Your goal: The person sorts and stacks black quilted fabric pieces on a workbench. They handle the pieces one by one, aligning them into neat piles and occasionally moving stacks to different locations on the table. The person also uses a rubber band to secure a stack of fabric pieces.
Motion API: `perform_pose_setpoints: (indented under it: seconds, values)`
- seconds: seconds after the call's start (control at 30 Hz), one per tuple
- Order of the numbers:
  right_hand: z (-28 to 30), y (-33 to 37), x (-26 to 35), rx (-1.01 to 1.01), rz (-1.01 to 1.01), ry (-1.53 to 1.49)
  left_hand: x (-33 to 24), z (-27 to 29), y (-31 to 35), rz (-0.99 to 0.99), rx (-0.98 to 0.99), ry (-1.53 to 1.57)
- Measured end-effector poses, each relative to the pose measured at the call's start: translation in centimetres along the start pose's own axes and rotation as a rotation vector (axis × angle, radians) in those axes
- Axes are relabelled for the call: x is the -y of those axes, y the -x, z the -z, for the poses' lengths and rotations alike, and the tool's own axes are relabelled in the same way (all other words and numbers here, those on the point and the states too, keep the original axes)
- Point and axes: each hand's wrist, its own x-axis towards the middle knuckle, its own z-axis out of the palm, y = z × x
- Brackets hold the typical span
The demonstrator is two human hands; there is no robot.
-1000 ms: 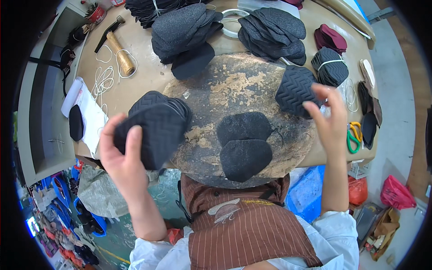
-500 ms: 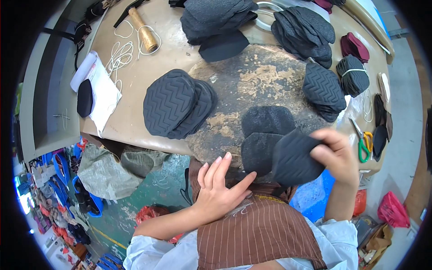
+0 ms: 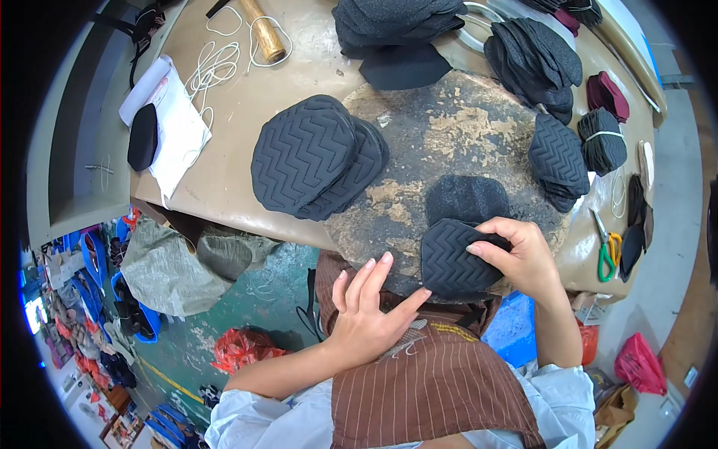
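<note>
A dark fabric piece with zigzag stitching lies at the near edge of the worn round board. My right hand pinches its right side, thumb on top. My left hand rests at the board's near edge with fingers spread, its index fingertip close to the piece's lower left edge. Just beyond lies a plain, fuzzy dark piece, partly covered. Left of these sits a stack of zigzag-stitched pieces; on the right side of the board is another zigzag stack.
Piles of dark fabric pieces lie at the back. Scissors with green and orange handles rest at the right, near a tied dark bundle and maroon pieces. White cord, a wooden-handled tool and paper occupy the left.
My right hand has moved left and laid the zigzag-stitched piece over the nearer plain piece, covering it. My left hand stays nearly in place. The view has shifted slightly.
</note>
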Motion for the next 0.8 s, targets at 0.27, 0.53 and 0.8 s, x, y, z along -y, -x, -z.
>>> perform_pose_setpoints:
  seconds: [0.27,0.53,0.8]
  values:
    - [-0.2,0.0,0.6,-0.014,-0.017,0.033,0.7,0.8,-0.1,-0.12,-0.018,0.158]
    - [-0.2,0.7,0.1,-0.047,0.059,0.118,-0.9,-0.7,-3.4,-0.271,0.218,-0.178]
    - [-0.2,2.5,-1.7,-0.228,-0.23,-0.117,-1.7,-0.6,-3.5,-0.24,0.263,-0.24]
